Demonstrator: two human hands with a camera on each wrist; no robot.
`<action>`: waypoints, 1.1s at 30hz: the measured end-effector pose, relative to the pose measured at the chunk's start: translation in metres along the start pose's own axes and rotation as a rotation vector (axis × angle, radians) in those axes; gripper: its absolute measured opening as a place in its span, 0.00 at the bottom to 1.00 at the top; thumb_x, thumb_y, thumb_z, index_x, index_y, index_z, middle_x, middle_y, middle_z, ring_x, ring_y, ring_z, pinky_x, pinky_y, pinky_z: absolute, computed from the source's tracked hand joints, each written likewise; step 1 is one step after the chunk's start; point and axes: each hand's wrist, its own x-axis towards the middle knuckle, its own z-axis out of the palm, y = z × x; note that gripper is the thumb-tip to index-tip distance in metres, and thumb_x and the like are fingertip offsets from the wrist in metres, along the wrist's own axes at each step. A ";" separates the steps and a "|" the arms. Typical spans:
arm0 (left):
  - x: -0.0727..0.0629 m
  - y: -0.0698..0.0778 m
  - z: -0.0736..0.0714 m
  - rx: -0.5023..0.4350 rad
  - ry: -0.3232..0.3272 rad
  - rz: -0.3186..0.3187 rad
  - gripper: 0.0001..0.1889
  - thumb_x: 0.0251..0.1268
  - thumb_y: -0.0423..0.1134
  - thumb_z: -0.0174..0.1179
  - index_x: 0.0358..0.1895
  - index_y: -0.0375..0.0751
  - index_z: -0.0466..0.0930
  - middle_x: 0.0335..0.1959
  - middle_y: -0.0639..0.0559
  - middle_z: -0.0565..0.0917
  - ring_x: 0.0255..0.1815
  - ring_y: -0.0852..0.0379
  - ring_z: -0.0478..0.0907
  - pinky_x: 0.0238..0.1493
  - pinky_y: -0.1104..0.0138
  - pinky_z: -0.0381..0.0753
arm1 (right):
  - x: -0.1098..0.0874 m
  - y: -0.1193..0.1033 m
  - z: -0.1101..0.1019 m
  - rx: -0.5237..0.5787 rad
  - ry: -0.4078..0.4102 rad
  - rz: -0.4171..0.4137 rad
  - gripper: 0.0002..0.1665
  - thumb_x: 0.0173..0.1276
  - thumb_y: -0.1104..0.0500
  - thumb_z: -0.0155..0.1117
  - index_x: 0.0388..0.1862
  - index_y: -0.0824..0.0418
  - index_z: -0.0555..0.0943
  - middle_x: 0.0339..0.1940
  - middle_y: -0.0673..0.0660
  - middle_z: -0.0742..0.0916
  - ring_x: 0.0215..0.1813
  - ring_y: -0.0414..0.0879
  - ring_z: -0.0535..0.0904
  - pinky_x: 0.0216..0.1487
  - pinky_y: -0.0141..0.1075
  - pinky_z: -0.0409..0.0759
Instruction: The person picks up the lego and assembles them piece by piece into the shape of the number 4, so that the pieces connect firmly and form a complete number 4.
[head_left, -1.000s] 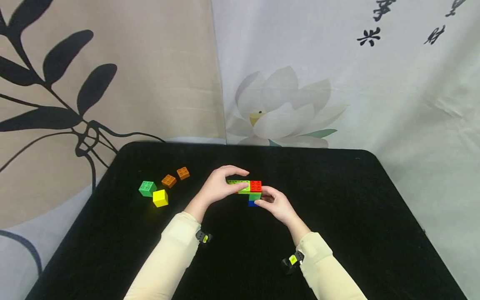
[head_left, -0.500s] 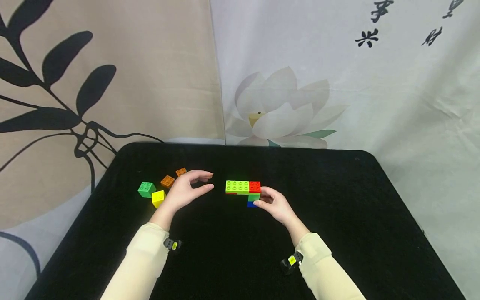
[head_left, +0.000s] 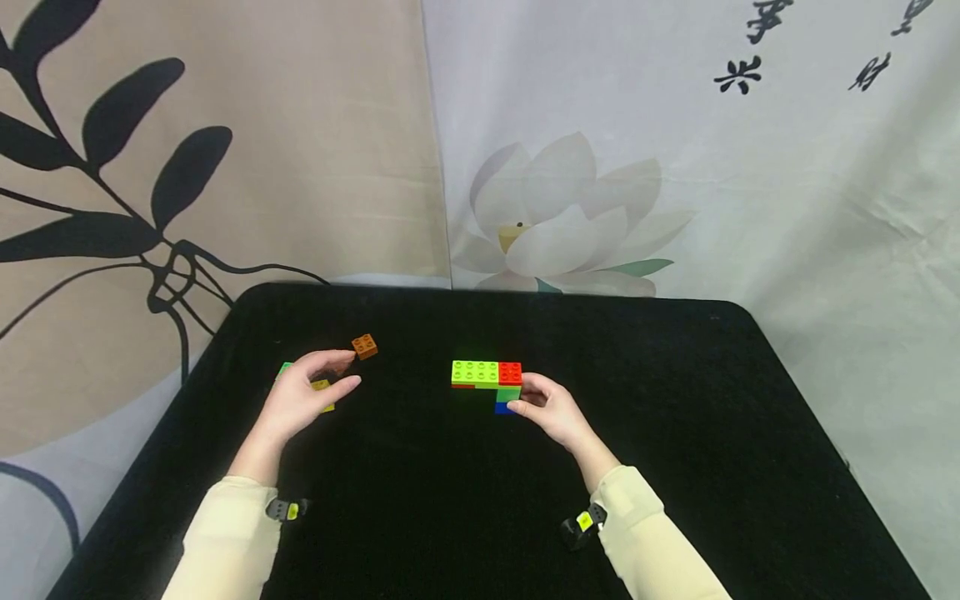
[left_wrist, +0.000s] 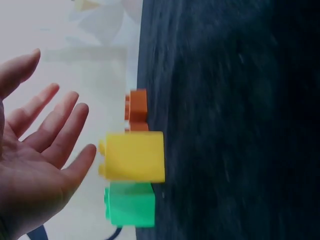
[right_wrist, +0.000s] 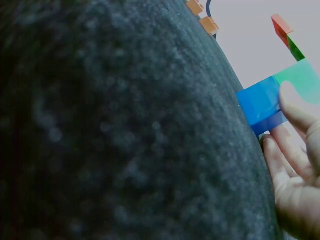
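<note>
My right hand (head_left: pixel 555 414) pinches the lower part of a toy brick build by its green brick (head_left: pixel 510 395) and blue brick (right_wrist: pixel 261 102). Across its top run a long lime brick (head_left: pixel 475 372) and a red brick (head_left: pixel 510 373), and a thin red edge shows under the lime one's left end. My left hand (head_left: pixel 291 404) hovers over the loose bricks at the left, thumb and fingers apart, holding nothing. Near its fingers in the left wrist view are a yellow brick (left_wrist: pixel 134 157), a green brick (left_wrist: pixel 131 206) and an orange brick (left_wrist: pixel 138 105). The hand partly covers these in the head view.
Another orange brick (head_left: pixel 365 347) lies just beyond the left fingertips. Everything sits on a black cloth-covered table (head_left: pixel 420 500). Printed curtains (head_left: pixel 337 167) hang behind its far edge.
My left hand has moved away from the lime brick, leftward to the loose bricks, with its fingers spread. My right hand and the brick build have stayed in place.
</note>
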 end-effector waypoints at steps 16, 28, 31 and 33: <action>-0.021 -0.024 -0.019 0.062 -0.007 -0.077 0.34 0.65 0.52 0.65 0.69 0.38 0.69 0.68 0.34 0.70 0.66 0.31 0.64 0.60 0.33 0.63 | 0.000 -0.001 0.000 -0.004 -0.003 0.006 0.24 0.66 0.61 0.70 0.60 0.64 0.78 0.53 0.60 0.85 0.53 0.52 0.81 0.60 0.45 0.78; -0.029 -0.036 -0.021 0.031 -0.061 -0.096 0.36 0.65 0.50 0.66 0.73 0.40 0.65 0.71 0.31 0.65 0.65 0.29 0.66 0.59 0.32 0.64 | 0.000 -0.001 -0.001 -0.004 -0.002 0.022 0.23 0.65 0.61 0.71 0.59 0.61 0.79 0.52 0.57 0.85 0.52 0.49 0.82 0.59 0.43 0.78; -0.029 -0.040 -0.020 0.015 -0.070 -0.097 0.36 0.65 0.50 0.66 0.72 0.39 0.65 0.70 0.30 0.65 0.65 0.29 0.67 0.59 0.33 0.65 | 0.000 -0.001 -0.001 -0.002 -0.001 0.030 0.23 0.65 0.61 0.71 0.59 0.61 0.79 0.52 0.57 0.85 0.52 0.50 0.82 0.59 0.45 0.78; -0.028 -0.042 -0.019 0.000 -0.078 -0.100 0.36 0.65 0.50 0.66 0.72 0.38 0.65 0.69 0.30 0.67 0.64 0.30 0.68 0.59 0.34 0.67 | 0.000 -0.001 -0.001 -0.003 0.002 0.030 0.23 0.65 0.61 0.71 0.59 0.61 0.79 0.52 0.57 0.85 0.52 0.50 0.82 0.59 0.44 0.78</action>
